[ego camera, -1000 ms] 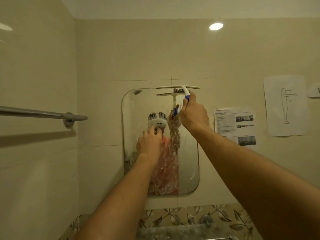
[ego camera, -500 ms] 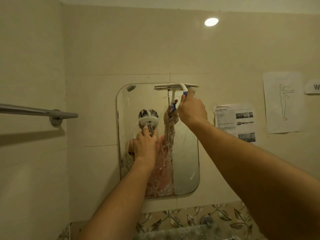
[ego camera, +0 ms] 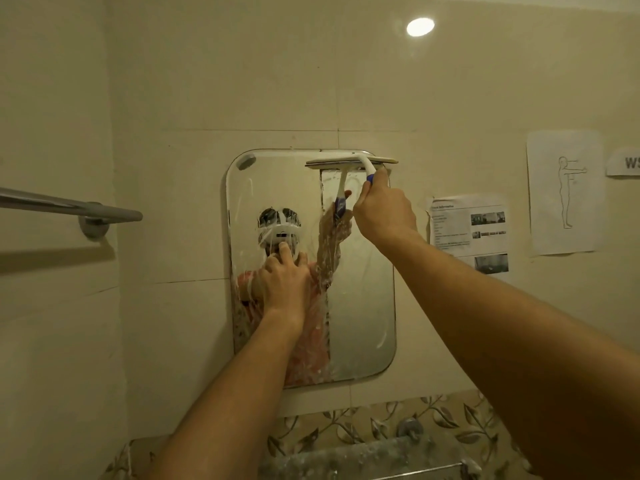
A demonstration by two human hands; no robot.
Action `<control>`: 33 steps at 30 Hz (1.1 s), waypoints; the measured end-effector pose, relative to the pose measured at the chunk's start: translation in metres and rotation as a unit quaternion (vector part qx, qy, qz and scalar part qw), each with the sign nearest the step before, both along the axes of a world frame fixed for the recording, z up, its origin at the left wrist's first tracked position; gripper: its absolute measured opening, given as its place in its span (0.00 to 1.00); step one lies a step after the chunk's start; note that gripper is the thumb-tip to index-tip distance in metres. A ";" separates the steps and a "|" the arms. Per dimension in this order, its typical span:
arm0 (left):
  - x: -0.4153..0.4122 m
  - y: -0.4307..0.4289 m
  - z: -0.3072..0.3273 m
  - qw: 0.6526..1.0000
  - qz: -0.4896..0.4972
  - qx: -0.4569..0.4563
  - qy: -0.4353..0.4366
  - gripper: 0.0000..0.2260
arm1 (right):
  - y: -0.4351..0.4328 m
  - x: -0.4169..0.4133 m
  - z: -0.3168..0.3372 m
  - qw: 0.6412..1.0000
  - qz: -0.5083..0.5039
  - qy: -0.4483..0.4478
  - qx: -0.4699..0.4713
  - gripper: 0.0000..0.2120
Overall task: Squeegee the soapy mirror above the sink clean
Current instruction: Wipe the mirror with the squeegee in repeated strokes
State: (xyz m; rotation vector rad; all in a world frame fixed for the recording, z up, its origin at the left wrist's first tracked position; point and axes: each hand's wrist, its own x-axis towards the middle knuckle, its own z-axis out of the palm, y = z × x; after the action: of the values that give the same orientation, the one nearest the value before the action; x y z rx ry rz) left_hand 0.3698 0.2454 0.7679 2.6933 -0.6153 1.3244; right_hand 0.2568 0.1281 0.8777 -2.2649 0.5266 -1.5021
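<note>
A right hand (ego camera: 384, 211) clenches a squeegee's (ego camera: 349, 162) handle; its blade lies along the mirror's (ego camera: 363, 306) top edge, just above those fingers, overhanging the right side. The left hand (ego camera: 285, 282) presses, fingers straight, on suds (ego camera: 313, 341) below and left of the blade. Glass under the right fingers looks clear. The overhang could tip the blade, leaving streaks; the left palm could slip on the wet glass.

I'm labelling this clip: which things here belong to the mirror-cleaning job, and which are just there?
Job: soapy rounded rectangular wall mirror; white squeegee with blue grip; right hand gripping its handle; left hand resting on the glass.
Just there: grey metal towel rail; paper notice with photos; paper sheet with figure drawing; round ceiling light.
</note>
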 end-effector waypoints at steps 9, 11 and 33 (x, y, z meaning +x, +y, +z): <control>0.007 -0.001 -0.005 1.000 -0.008 -0.003 -0.006 0.30 | 0.006 -0.010 -0.042 1.000 0.003 0.022 0.004 0.15; 0.006 -0.001 -0.007 1.000 -0.011 0.000 -0.008 0.30 | 0.008 -0.011 -0.052 1.000 -0.001 0.023 0.011 0.14; 0.008 0.002 -0.005 1.000 -0.017 -0.003 -0.004 0.26 | 0.016 -0.028 -0.135 0.996 0.010 0.063 0.057 0.20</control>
State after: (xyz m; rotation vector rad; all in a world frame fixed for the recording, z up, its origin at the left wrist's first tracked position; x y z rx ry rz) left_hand 0.3779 0.2477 0.7630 2.6605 -0.6542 1.3267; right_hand 0.2292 0.1443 0.7431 -2.2795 0.6063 -1.2923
